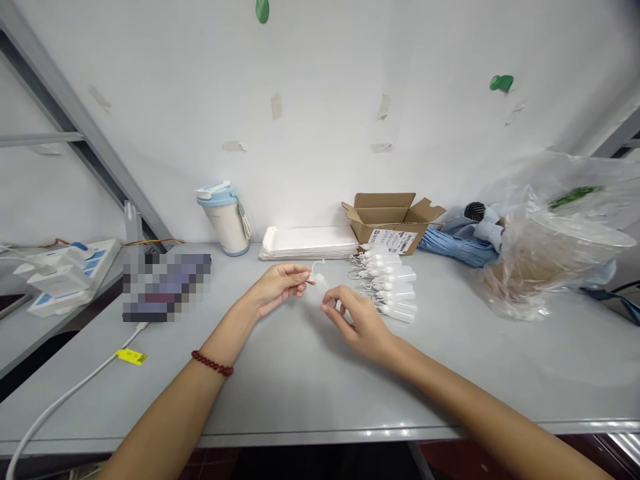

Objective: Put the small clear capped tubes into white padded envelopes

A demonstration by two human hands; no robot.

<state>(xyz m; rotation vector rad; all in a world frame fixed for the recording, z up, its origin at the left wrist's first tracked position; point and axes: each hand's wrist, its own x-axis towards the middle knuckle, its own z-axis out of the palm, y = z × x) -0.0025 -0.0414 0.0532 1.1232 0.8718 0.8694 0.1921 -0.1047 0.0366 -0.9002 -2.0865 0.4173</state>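
In the middle of the table, my left hand [285, 285] pinches the top end of a small translucent white tube-like piece [317, 288], where a thin white cord curls up. My right hand [355, 319] is closed, thumb and fingertips pinched together at the piece's lower right side. Its outline is faint against the grey table, and part of it lies behind the fingers. Just past my right hand, several similar translucent pieces [400, 292] with white tops lie in a row, their looped cords pointing left.
Behind the row stand an open cardboard box [390, 233] and a stack of white envelopes [310, 243]. A cream cup with blue lid [227, 223] and a blurred-out device [167, 288] are left. A folded blue umbrella-like bundle [457, 243] and a plastic-wrapped tub [550, 253] sit right.
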